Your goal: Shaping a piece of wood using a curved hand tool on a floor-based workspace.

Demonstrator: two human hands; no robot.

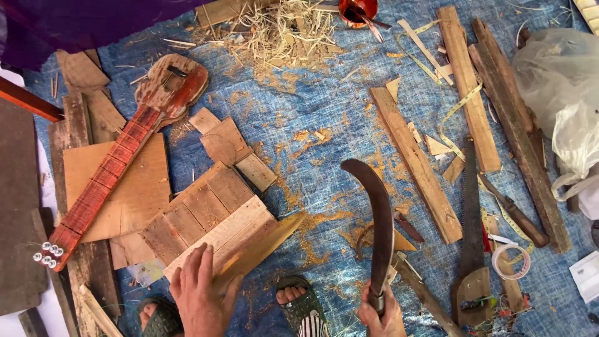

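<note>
A blue tarp strewn with sawdust is seen from above. At the lower centre of the frame, the left hand is laid flat, fingers spread wide, on a panel of joined wooden slats. At the lower right of centre, the right hand is closed around the handle of a curved dark machete, its blade held upright and arching toward the left. A small red wooden guitar is laid diagonally at the upper left. A handsaw and long planks are spread at the right. Two sandalled feet are shown along the bottom edge.
</note>
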